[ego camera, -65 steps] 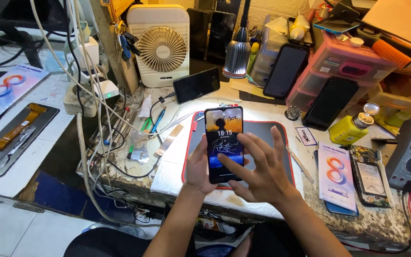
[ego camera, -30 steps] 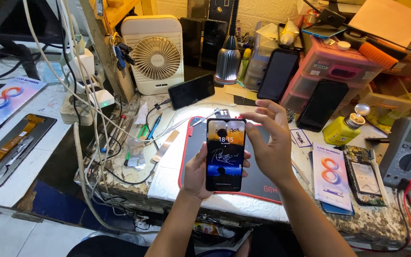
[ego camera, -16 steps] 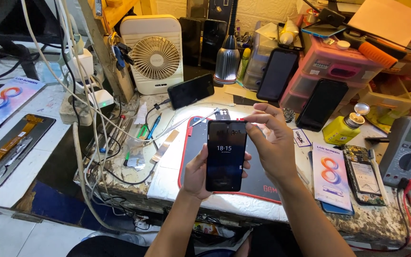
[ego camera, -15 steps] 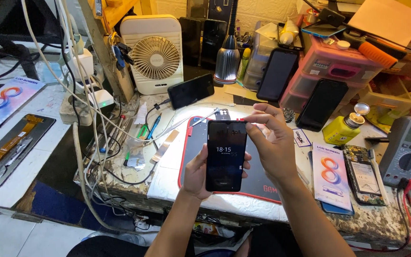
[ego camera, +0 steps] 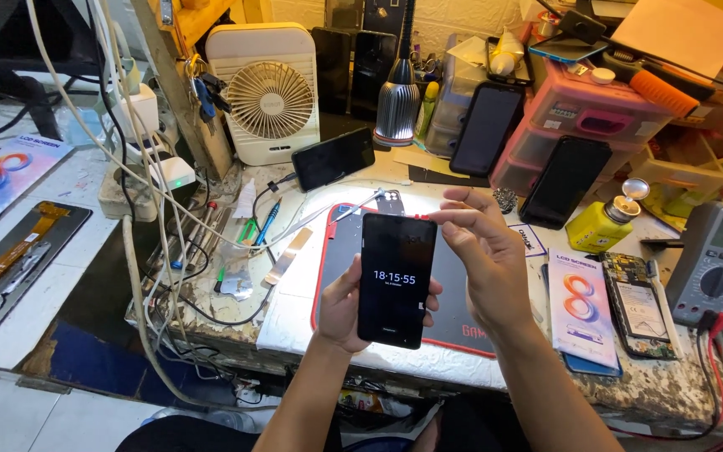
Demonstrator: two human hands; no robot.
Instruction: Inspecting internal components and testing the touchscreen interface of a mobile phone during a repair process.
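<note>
Head view: the left hand (ego camera: 346, 308) grips a slim black smartphone (ego camera: 395, 279) upright above the black red-edged work mat (ego camera: 462, 322) on the cluttered surface (ego camera: 294, 314). Its screen, bright with wallpaper a second ago, now shows only small white clock digits on black. The right hand (ego camera: 485, 261) hovers just beside the phone's upper right corner, fingers loosely curled with thumb and forefinger nearly pinched, holding nothing; earlier it was spread wide over the screen. A white desk fan (ego camera: 266, 94) stands behind.
</note>
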